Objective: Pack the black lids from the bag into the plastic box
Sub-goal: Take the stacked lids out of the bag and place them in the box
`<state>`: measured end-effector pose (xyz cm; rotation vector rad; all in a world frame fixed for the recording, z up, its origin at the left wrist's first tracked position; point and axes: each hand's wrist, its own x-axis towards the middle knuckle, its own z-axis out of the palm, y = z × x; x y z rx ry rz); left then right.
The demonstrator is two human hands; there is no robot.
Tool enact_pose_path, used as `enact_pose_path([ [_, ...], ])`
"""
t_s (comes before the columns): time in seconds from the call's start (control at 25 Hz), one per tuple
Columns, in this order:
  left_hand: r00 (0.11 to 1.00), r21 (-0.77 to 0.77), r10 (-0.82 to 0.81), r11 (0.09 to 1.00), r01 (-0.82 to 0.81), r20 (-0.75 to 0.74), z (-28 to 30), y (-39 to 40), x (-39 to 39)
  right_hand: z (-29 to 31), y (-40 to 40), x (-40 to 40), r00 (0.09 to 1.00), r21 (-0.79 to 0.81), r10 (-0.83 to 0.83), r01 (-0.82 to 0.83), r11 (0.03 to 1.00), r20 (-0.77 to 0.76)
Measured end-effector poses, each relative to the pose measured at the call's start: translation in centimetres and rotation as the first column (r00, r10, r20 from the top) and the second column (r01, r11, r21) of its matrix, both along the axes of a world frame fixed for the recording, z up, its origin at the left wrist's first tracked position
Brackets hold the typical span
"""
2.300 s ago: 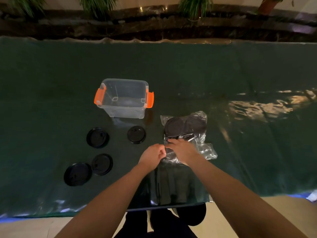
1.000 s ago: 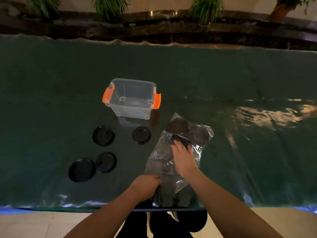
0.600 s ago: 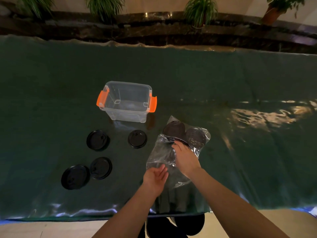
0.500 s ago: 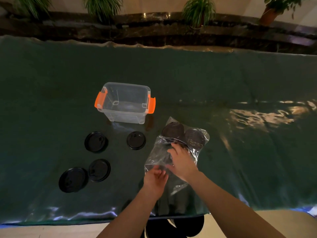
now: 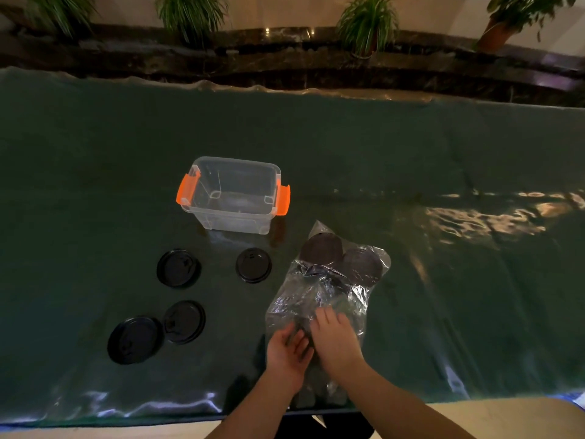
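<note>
Left hand [image 5: 289, 346] and right hand [image 5: 335, 335] lie loosely open at the clear bag's [image 5: 319, 299] six-o'clock mouth, apparently parting it; neither visibly grips a lid.

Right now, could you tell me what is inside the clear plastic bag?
Two black lids show at the far end of the bag. Crinkled plastic and both hands hide the near end.

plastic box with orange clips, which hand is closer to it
Left, narrowly. The left hand sits below the plastic box, slightly to its right. The right hand lies further right, on the bag. Both hands are well short of it.
</note>
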<state>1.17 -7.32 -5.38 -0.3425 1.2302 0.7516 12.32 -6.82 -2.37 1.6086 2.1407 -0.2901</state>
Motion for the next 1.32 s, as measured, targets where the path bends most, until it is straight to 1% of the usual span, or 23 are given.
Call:
enact_pose_path([
  [0.12,0.989,-0.007,-0.116,0.993,0.116,-0.089,-0.2,-0.6,-1.2,-0.4,-0.5,-0.5,1.000,-0.039,-0.008,0.008,0.999,0.013],
  [0.2,0.984,0.007,-0.136,0.990,0.138,-0.113,-0.5,-0.9,-2.1,-0.6,-0.5,-0.6,0.999,-0.040,-0.034,0.034,0.999,0.004],
  [0.28,0.991,0.036,-0.117,0.992,0.119,-0.066,-0.6,-1.3,-2.7,-0.6,-0.6,-0.4,0.998,-0.050,-0.061,0.060,0.997,0.000],
  [0.36,0.998,0.057,-0.058,0.997,0.055,0.038,-0.2,-1.3,-2.6,-0.5,-0.9,-0.6,0.995,-0.077,-0.103,0.101,0.992,-0.016],
  [0.4,0.998,0.065,-0.042,0.997,0.039,0.054,-0.1,-1.2,-2.4,-0.6,-1.2,-0.8,0.990,-0.092,-0.140,0.136,0.986,-0.029],
  [0.44,0.998,0.071,-0.048,0.996,0.046,0.028,-0.3,-0.9,-2.3,-0.8,-1.3,-1.0,0.982,-0.102,-0.183,0.177,0.979,-0.044],
  [0.52,0.995,0.066,-0.060,0.996,0.066,-0.077,-0.6,-0.5,-2.3,-1.2,-1.3,-1.3,0.967,-0.096,-0.244,0.236,0.967,-0.073],
  [0.6,0.979,0.053,-0.091,0.993,0.102,-0.183,-1.1,-0.5,-3.0,-1.6,-0.8,-1.2,0.973,-0.068,-0.217,0.212,0.975,-0.080],
  [0.64,0.974,0.056,-0.104,0.992,0.117,-0.202,-1.3,-0.6,-3.6,-1.8,-0.5,-1.0,0.979,-0.065,-0.189,0.184,0.981,-0.078],
  [0.72,0.978,0.073,-0.112,0.989,0.126,-0.175,-1.9,-1.0,-4.6,-1.9,-0.1,-0.5,0.985,-0.055,-0.158,0.154,0.986,-0.075],
  [0.8,0.982,0.099,-0.136,0.984,0.149,-0.130,-2.3,-1.6,-4.7,-1.8,0.1,-0.3,0.985,-0.010,-0.155,0.154,0.988,-0.080],
  [0.84,0.981,0.133,-0.162,0.975,0.175,-0.105,-2.1,-1.9,-4.4,-1.4,0.0,-0.4,0.983,0.036,-0.154,0.158,0.987,-0.102],
  [0.92,0.968,0.181,-0.223,0.953,0.241,-0.116,-2.1,-2.2,-3.6,-0.2,-0.4,-0.9,0.974,0.146,-0.156,0.180,0.973,-0.165],
  [0.96,0.951,0.189,-0.266,0.937,0.293,-0.154,-1.7,-1.9,-3.1,0.7,-0.5,-1.2,0.968,0.170,-0.154,0.188,0.967,-0.198],
  [1.04,0.946,0.209,-0.293,0.925,0.317,-0.138,-0.8,-0.7,-1.7,1.8,-0.9,-1.6,0.951,0.241,-0.107,0.181,0.954,-0.290],
  [1.08,0.952,0.230,-0.294,0.924,0.305,-0.078,-0.1,0.3,-0.8,2.4,-1.2,-1.7,0.941,0.266,-0.095,0.188,0.945,-0.326],
  [1.2,0.971,0.280,-0.228,0.930,0.239,-0.071,2.5,4.2,1.3,3.2,-1.7,-1.7,0.928,0.369,-0.042,0.188,0.910,-0.370],
  [1.24,0.973,0.270,-0.204,0.936,0.226,-0.106,2.3,5.4,2.0,3.2,-1.6,-1.6,0.923,0.391,-0.035,0.197,0.899,-0.384],
  [1.28,0.977,0.244,-0.182,0.948,0.205,-0.114,-0.3,6.6,2.7,3.3,-1.5,-1.6,0.915,0.402,-0.043,0.218,0.889,-0.401],
  [1.32,0.987,0.239,-0.135,0.959,0.151,-0.084,-2.7,7.6,3.4,3.4,-1.3,-1.7,0.903,0.407,-0.051,0.243,0.881,-0.427],
])
